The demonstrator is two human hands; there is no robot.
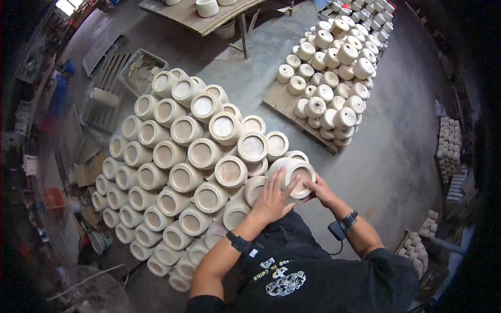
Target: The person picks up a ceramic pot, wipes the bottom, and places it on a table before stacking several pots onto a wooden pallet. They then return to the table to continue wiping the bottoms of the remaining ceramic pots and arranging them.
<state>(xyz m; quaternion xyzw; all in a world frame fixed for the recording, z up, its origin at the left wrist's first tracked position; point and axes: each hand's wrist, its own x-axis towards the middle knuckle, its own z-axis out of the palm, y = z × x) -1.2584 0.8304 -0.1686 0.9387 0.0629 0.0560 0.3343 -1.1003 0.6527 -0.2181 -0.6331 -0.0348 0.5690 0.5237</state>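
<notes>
A pale, unglazed clay pot (301,178) is between my two hands at the right end of a big stack, its round recessed base turned up toward me. Across its left side lie the fingers of my left hand (272,197), pressed to the wall. My right hand (322,192) grips the lower right edge, the thumb near the base rim. Beside and behind it, many matching pots (187,177) are piled on their sides in rows, bases outward. Whether the held pot rests on its neighbours I cannot tell.
Another heap of pale pots (334,78) stands on a wooden board (284,104) at the far right. At the back is a wooden table (182,13) with several pots. A crate of scraps (141,73) and a slatted pallet (112,78) sit far left. More stacked pieces (449,148) line the right.
</notes>
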